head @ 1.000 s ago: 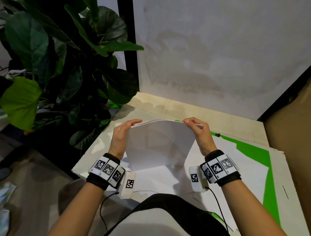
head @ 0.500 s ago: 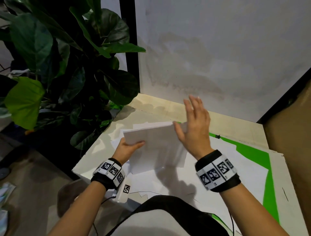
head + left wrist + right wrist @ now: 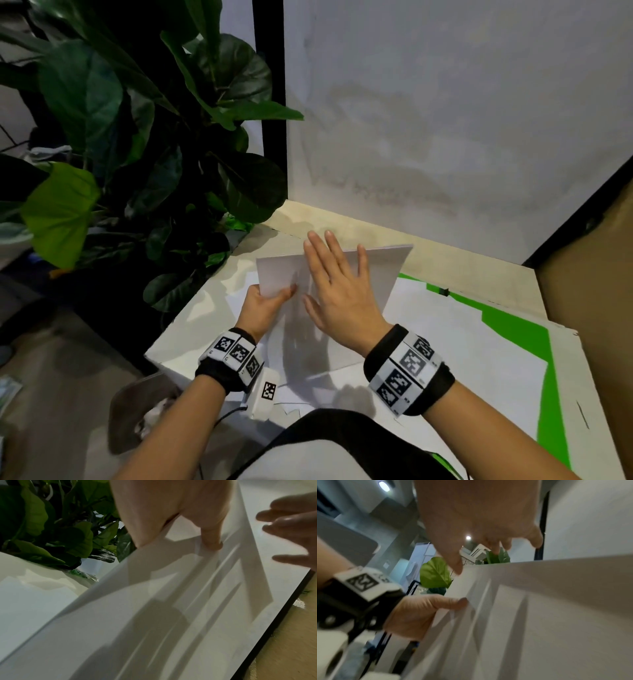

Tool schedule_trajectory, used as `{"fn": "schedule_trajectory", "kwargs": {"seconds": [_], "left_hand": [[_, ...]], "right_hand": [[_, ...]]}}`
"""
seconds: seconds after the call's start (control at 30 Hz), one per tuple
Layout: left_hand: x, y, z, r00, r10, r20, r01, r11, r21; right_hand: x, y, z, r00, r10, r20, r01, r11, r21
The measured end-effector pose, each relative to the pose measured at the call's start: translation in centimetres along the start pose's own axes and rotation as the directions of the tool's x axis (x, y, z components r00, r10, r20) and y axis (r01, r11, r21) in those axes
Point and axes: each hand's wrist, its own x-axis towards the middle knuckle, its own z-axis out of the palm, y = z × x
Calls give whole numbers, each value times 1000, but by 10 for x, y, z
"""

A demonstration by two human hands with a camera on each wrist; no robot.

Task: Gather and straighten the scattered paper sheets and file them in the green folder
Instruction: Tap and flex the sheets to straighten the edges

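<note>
Left hand: my left hand (image 3: pixel 265 308) pinches the near left corner of the paper stack (image 3: pixel 376 274), thumb on the side facing me, the other fingers hidden behind the sheets.
Left thumb: in the left wrist view my thumb (image 3: pixel 211 539) presses onto the top sheet, close to its edge.
Right hand: my right hand (image 3: pixel 337 298) is spread flat, fingers straight and slightly apart, over the face of the stack; I cannot tell whether the palm touches the paper.
Paper stack: white sheets held tilted up off the bench (image 3: pixel 178 329), top edge higher and farther from me, edges roughly squared.
Loose sheets: more white sheets (image 3: pixel 462 359) lie flat on the bench below and to the right of my hands, overlapping one another.
Green folder: the green folder (image 3: pixel 513 325) lies flat under those loose sheets, green showing along its far and right sides.
Plant: a large-leaved plant (image 3: pixel 137 154) stands just beside the left edge of the bench.
Wall: a pale wall (image 3: pixel 445 120) rises behind the bench.
</note>
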Motion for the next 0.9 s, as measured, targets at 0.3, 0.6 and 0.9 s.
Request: {"fn": "schedule_trajectory", "kwargs": {"seconds": [0.3,0.6,0.9], "left_hand": [[3,-1,-5,999,-9,-40,9,1000,8],[7,17,-5,996,38,-83,-43,997,-60],[-7,14,-1,985,37,-169,-36,999,7]], "right_hand": [[8,53,-17,959,253,131,-275,941,195],[-21,95,17,795,489,360,-453,85,887],[-29,65,39,799,564,209,-325,113,939]]}}
